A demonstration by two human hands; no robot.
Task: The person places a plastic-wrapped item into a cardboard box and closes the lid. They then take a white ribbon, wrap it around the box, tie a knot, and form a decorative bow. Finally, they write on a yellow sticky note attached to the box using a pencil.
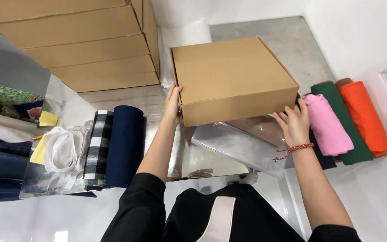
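A closed brown cardboard box (231, 76) sits on the shiny metal table (126, 96). My left hand (173, 105) presses flat against the box's left front corner. My right hand (295, 122), with a red braided cord on its wrist, holds the box's right front corner, fingers spread along the lower edge. A clear plastic bag (242, 145) lies under the box's near side, between my arms.
A tall stack of flat brown cartons (81, 45) stands at the back left. Rolled fabrics lie left: navy (124, 145), black-and-white check (97, 150), white strips (63, 152). Pink (328, 125), green (343, 121) and orange (364, 118) rolls lie right, by a white wall.
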